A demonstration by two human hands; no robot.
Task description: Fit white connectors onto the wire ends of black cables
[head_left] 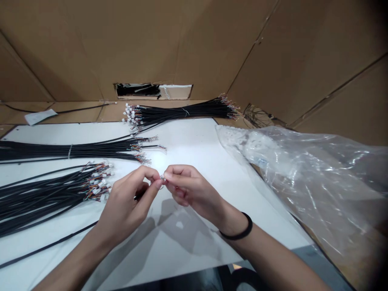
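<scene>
Three wire bundles [182,110], crumpled plastic bag [303,178]

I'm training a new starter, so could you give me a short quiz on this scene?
1. True or false: the black band is on the left wrist.
2. Which lies to the right of the hands? A) a clear plastic bag B) a toolbox C) a paper cup
3. Fill in: the wall behind the black cable bundle is made of ____.

Key: 1 false; 2 A; 3 cardboard
</scene>
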